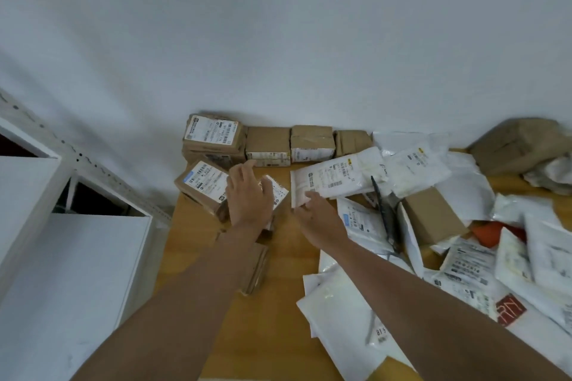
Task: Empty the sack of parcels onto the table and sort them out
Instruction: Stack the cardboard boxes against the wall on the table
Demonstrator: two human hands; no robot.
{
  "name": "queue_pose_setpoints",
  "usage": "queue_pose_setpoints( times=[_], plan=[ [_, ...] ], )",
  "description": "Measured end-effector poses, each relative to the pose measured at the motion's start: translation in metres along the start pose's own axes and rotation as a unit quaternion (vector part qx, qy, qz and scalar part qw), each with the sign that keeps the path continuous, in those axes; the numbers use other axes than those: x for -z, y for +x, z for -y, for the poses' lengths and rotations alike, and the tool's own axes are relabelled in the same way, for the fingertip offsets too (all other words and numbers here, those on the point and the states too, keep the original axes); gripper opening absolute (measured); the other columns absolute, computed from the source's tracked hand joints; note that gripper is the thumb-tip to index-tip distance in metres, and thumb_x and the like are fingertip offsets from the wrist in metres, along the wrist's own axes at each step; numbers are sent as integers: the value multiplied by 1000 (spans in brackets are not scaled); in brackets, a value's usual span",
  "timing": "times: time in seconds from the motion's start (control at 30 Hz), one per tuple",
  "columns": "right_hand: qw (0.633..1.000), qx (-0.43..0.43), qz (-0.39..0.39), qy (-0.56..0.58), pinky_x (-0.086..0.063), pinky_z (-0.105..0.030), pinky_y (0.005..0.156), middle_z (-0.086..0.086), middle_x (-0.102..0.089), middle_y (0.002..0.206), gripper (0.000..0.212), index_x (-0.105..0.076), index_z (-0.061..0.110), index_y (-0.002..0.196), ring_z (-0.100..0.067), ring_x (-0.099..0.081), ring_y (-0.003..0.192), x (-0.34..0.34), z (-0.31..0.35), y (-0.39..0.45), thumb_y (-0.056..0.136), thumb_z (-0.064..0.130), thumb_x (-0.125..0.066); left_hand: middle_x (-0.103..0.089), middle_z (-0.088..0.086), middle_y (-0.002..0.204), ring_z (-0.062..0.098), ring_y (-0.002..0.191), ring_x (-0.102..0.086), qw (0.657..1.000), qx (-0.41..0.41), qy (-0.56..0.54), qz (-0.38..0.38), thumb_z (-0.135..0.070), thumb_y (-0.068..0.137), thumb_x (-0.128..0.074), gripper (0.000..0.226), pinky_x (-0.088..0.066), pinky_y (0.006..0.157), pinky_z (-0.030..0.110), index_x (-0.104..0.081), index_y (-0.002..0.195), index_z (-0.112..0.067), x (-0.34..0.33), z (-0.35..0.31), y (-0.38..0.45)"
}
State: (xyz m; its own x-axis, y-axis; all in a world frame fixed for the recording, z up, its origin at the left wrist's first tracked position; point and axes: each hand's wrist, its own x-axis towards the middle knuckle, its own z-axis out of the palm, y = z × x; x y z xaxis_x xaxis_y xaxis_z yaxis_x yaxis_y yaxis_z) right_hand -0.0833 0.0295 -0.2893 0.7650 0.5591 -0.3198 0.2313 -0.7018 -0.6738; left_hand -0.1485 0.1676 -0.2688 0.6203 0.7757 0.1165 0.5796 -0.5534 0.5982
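Note:
My left hand grips a small cardboard box with a white label, partly hidden under the palm, beside a labelled brown box. My right hand pinches the near left corner of a white padded mailer lying flat on the wooden table. A row of brown boxes stands along the wall. White plastic mailers are heaped over the right half of the table.
A white shelf unit stands left of the table with a perforated metal rail. A crumpled brown sack sits at the far right against the wall. A flat cardboard parcel lies under my left forearm.

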Motion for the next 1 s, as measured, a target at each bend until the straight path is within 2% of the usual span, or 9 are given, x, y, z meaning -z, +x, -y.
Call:
queue_pose_setpoints(
  times=[0.1,0.2,0.3,0.4,0.53,0.6,0.7,0.87,1.0],
  plan=[
    [981,120,-73,-132,-47,-32,66,2,-61,86,19,-56,17,89,-15,-57,79,22,-26,-19,94,29,-42,-46,7,122,15,105,-42,997,-68,-27,21,-23,97,-45,29,-36,84,27,-48,124,-13,-19,-42,-26],
    [943,191,-190,-194,-49,-32,62,-1,-59,71,24,-59,15,75,-19,-54,67,31,-82,-56,92,24,-44,-54,6,116,14,99,-47,986,-136,-22,94,-27,95,-38,31,-43,78,27,-52,119,-13,-52,-64,-71],
    [937,93,-239,-235,-49,-40,73,-7,-62,89,25,-65,12,87,-29,-58,85,36,-149,-93,82,28,-47,-52,5,127,19,110,-48,959,-188,27,211,-43,91,-41,45,-44,90,30,-48,127,-18,-87,-64,-119],
    [939,-77,-211,-260,-43,-54,90,-15,-56,123,54,-58,12,117,-39,-50,116,45,-199,-127,81,49,-44,-37,5,147,27,134,-35,913,-236,81,321,-68,79,-51,78,-32,109,42,-37,142,-26,-111,-51,-166],
    [934,-273,-86,-212,-11,-71,110,-6,1,164,93,-6,31,153,-38,5,149,44,-242,-151,81,82,-36,-26,9,157,36,143,-24,847,-293,206,392,-90,64,-38,106,-22,114,54,-21,151,-32,-139,-24,-216],
    [936,-281,-42,-206,-7,-73,109,-1,21,162,107,12,35,153,-39,19,147,36,-248,-155,73,91,-32,-36,11,152,37,139,-27,856,-254,231,386,-94,62,-32,109,-23,112,55,-35,148,-27,-143,-15,-229],
    [948,-226,6,-224,-8,-73,109,-3,30,159,113,19,33,152,-42,25,144,27,-249,-151,71,92,-33,-42,11,150,34,139,-25,861,-232,245,381,-93,66,-31,105,-16,109,54,-39,145,-24,-142,-5,-232],
    [956,-128,54,-257,-17,-67,111,-4,25,161,101,16,33,154,-39,12,148,37,-255,-148,84,78,-41,-38,11,152,34,142,-23,880,-212,253,342,-79,72,-43,91,-3,113,55,-42,144,-24,-132,6,-238],
    [949,-48,7,-311,-43,-64,94,-16,-37,153,101,-37,24,149,-44,-41,134,62,-276,-153,65,62,-77,-30,14,156,37,146,-21,912,-227,209,271,-42,70,-53,80,-19,116,58,-39,148,-26,-130,-13,-256]
  ],
)
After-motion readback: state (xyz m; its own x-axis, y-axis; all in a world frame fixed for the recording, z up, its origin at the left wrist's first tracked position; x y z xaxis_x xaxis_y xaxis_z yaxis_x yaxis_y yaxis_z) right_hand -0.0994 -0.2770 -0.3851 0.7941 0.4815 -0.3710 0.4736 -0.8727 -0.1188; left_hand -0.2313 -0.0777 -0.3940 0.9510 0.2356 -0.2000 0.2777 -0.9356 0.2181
